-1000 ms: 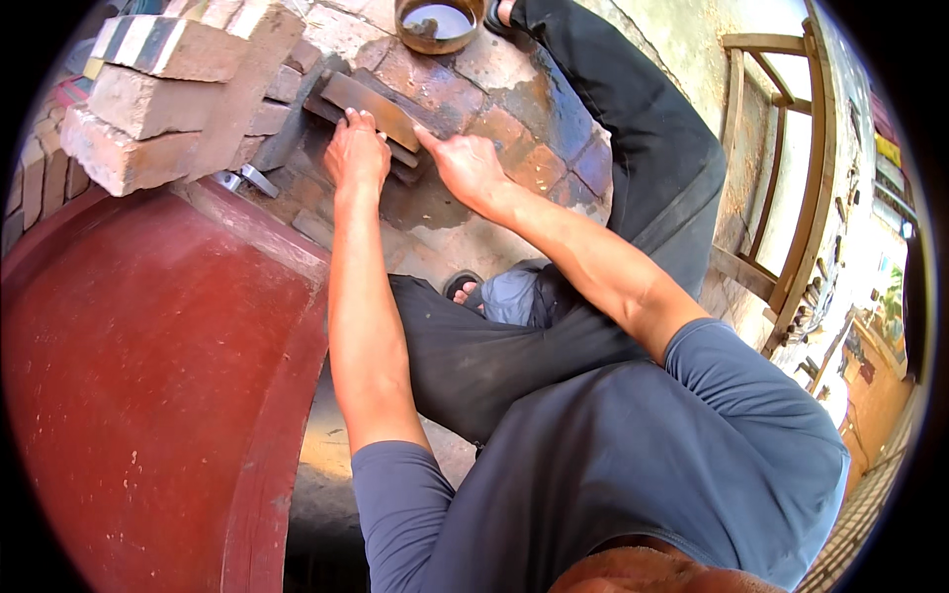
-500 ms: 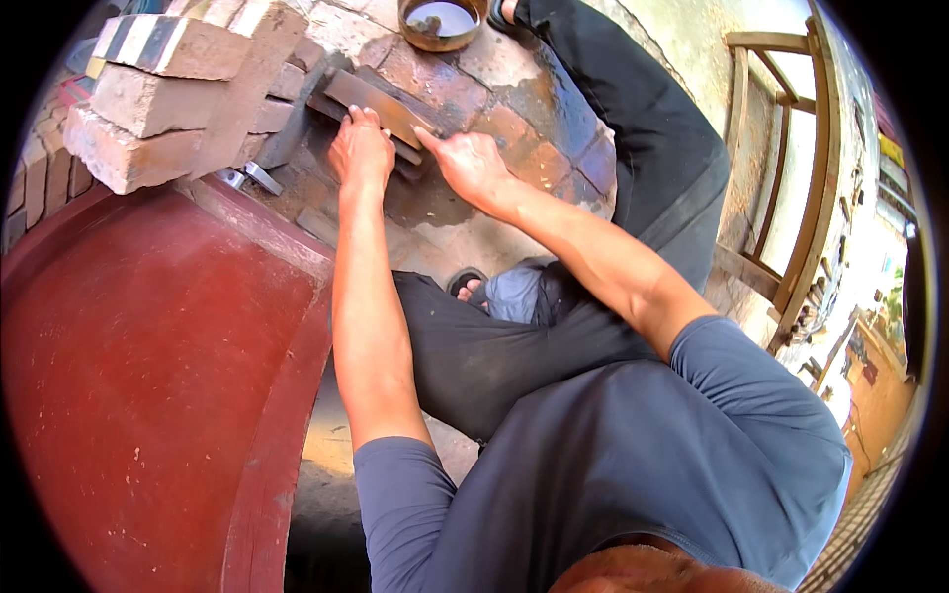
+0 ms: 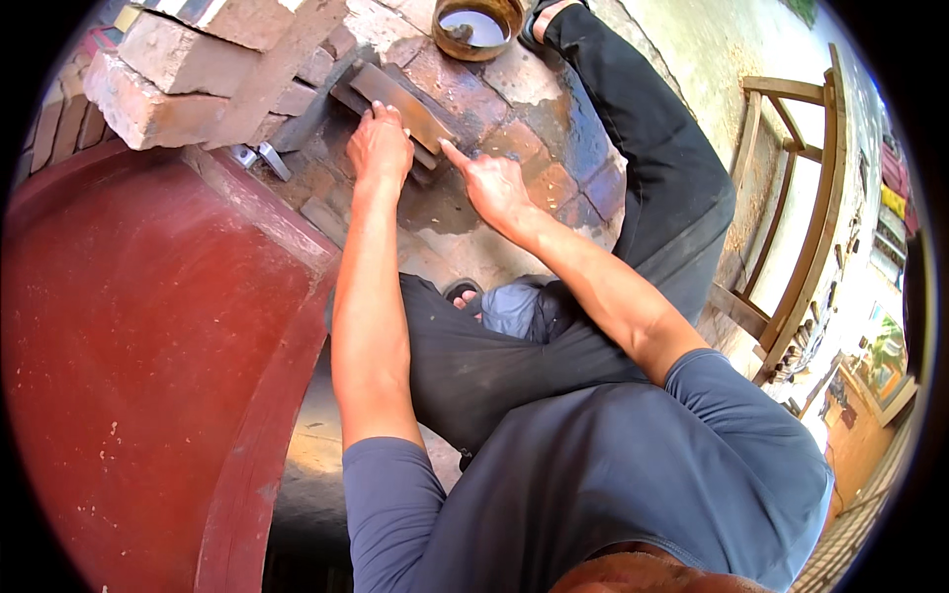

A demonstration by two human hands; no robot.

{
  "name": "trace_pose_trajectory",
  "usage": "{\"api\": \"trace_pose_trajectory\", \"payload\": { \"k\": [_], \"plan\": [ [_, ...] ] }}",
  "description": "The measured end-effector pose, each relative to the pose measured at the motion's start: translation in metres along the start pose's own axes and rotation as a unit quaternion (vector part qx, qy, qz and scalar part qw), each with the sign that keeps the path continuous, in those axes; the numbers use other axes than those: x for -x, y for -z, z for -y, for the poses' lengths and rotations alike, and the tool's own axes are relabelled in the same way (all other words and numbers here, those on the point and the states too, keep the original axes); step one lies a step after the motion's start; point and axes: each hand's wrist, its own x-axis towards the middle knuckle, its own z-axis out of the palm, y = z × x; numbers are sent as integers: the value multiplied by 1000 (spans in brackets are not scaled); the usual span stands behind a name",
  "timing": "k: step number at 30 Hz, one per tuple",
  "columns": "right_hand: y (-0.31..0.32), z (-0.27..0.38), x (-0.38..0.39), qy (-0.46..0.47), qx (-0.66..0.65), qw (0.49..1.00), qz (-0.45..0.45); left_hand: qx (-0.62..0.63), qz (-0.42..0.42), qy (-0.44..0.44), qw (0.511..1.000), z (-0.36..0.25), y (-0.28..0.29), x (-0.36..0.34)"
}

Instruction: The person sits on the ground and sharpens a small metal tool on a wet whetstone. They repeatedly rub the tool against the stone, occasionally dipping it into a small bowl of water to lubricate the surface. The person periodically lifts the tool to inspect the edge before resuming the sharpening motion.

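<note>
A flat, brown rectangular block (image 3: 420, 121) lies slantwise on a darker flat piece on the wet brick paving, near the top of the view. My left hand (image 3: 381, 148) is closed on its near side, with the fingertips bent over the top face. My right hand (image 3: 497, 188) is at the block's right end. Its index finger stretches out to touch that end, and the other fingers are curled under. The undersides of both hands are hidden. Beyond the block stands a round brown bowl (image 3: 473, 53) with cloudy water and a small lump in it.
Stacked bricks (image 3: 183, 104) rise at the upper left, close to my left hand. A large red panel (image 3: 168, 356) fills the left side, with a small metal piece (image 3: 275, 161) by its far corner. My right leg (image 3: 677, 188) bounds the right side; past it stands a wooden frame (image 3: 820, 208).
The whole view has shifted a little, so block, bowl and bricks appear farther right and higher. Both hands stay at the block in nearly the same hold.
</note>
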Motion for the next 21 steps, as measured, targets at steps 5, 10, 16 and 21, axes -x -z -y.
{"api": "trace_pose_trajectory", "payload": {
  "k": [5, 10, 16, 21],
  "plan": [
    [7, 2, -25, 27, 11, 998, -47, 2, -32, -2, 999, 3, -2, -7],
    [-1, -2, -17, 18, 7, 999, -46, 10, -45, 2, 999, 7, -4, -10],
    [2, -1, -3, 15, 1, 999, -41, 7, -32, -19, 999, 3, -3, -2],
    [15, -3, -8, 35, -21, 998, -46, 13, -28, -24, 999, 6, -2, -2]
  ]
}}
